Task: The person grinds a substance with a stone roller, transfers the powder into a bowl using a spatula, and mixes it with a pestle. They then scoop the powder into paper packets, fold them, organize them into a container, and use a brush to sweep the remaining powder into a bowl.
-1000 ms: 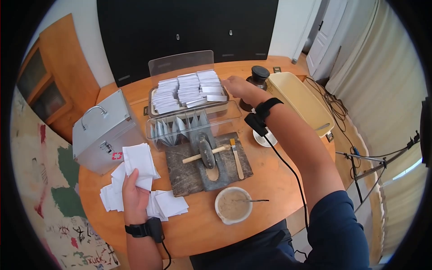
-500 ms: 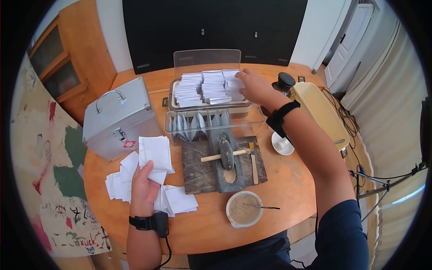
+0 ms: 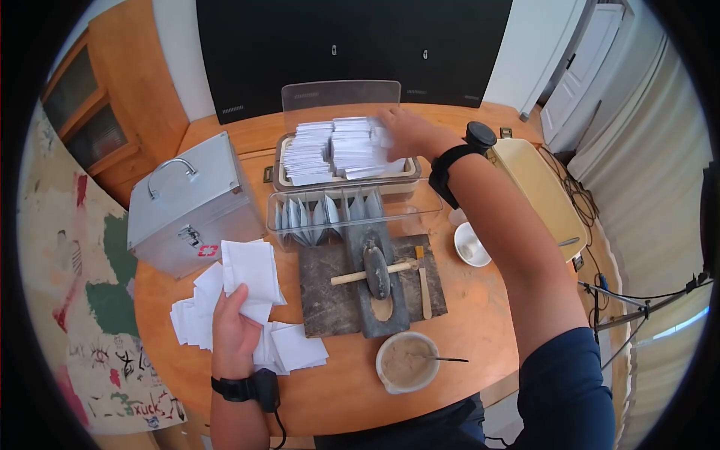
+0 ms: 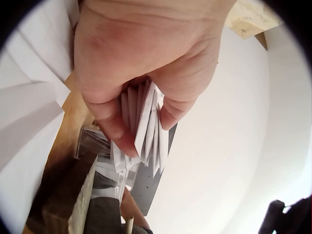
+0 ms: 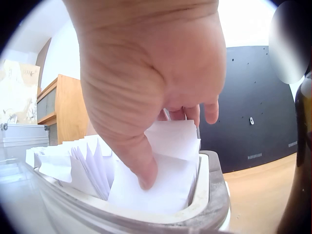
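Observation:
My left hand (image 3: pixel 236 334) pinches a stack of folded white paper packets (image 3: pixel 251 271) between thumb and fingers; their edges fan out in the left wrist view. Below it, more loose packets (image 3: pixel 300 346) lie on the table. At the back, my right hand (image 3: pixel 409 135) reaches into the right end of a lidded plastic box (image 3: pixel 414 172) filled with rows of packets (image 3: pixel 307 154). In the right wrist view the thumb lies along the front of a bunch of packets (image 5: pixel 168 170) and the fingers go behind it, gripping it inside the rim.
In front of the box stands a clear organizer (image 3: pixel 281 232) with bluish packets. A stone slab (image 3: pixel 322 311) carries a grinding trough, roller and brush (image 3: pixel 425 296). Around it are a bowl of paste (image 3: pixel 407 360), a small white dish (image 3: pixel 474 246), a metal case (image 3: pixel 184 202) and a cream tray (image 3: pixel 540 187).
My right hand has moved from the box's right edge onto the right-hand row and closed around packets there. The left hand keeps its stack. The head view has shifted somewhat.

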`<state>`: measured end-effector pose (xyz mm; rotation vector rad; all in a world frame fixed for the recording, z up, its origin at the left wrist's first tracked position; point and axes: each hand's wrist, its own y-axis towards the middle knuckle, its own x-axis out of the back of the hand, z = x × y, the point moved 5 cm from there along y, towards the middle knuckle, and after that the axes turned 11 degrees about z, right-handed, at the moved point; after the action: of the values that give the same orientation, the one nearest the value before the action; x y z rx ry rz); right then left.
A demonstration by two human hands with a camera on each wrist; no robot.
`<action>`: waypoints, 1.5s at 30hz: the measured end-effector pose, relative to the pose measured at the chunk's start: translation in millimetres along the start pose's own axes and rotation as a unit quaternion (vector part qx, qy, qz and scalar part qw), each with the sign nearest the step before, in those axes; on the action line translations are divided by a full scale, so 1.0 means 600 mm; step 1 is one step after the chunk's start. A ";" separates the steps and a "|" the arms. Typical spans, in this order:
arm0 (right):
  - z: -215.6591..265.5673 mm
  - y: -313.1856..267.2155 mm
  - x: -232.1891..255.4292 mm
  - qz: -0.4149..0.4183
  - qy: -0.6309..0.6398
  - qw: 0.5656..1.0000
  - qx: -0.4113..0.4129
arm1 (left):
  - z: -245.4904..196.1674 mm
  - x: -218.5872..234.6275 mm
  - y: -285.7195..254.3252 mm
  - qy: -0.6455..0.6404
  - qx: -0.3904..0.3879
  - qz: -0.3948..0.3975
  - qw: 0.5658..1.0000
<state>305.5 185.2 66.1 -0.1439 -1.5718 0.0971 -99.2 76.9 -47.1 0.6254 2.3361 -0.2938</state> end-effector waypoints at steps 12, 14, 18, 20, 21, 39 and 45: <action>-0.011 -0.014 0.006 -0.024 0.046 0.998 -0.021 | 0.005 0.004 -0.003 0.016 -0.017 -0.048 0.999; -0.016 -0.020 0.013 -0.039 0.056 0.997 -0.026 | 0.002 0.001 -0.003 0.025 -0.020 -0.047 0.998; -0.011 -0.028 0.021 -0.043 0.052 0.997 -0.024 | 0.002 0.001 -0.003 0.033 -0.018 -0.051 0.998; -0.011 -0.025 0.019 -0.043 0.047 0.998 -0.022 | 0.003 0.001 -0.002 0.036 -0.018 -0.054 0.998; -0.009 -0.022 0.017 -0.034 0.040 0.998 -0.019 | 0.003 0.000 -0.003 0.036 -0.019 -0.055 0.998; 0.000 -0.054 0.019 0.016 0.038 0.999 0.019 | 0.001 -0.015 -0.001 0.022 -0.017 -0.010 1.000; 0.001 -0.085 0.028 0.041 0.034 0.998 -0.020 | -0.002 -0.018 -0.002 0.014 -0.010 0.001 1.000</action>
<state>303.1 137.1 90.7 -0.2416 -1.5015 0.1239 -93.6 72.3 -39.1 0.6267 2.3624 -0.2622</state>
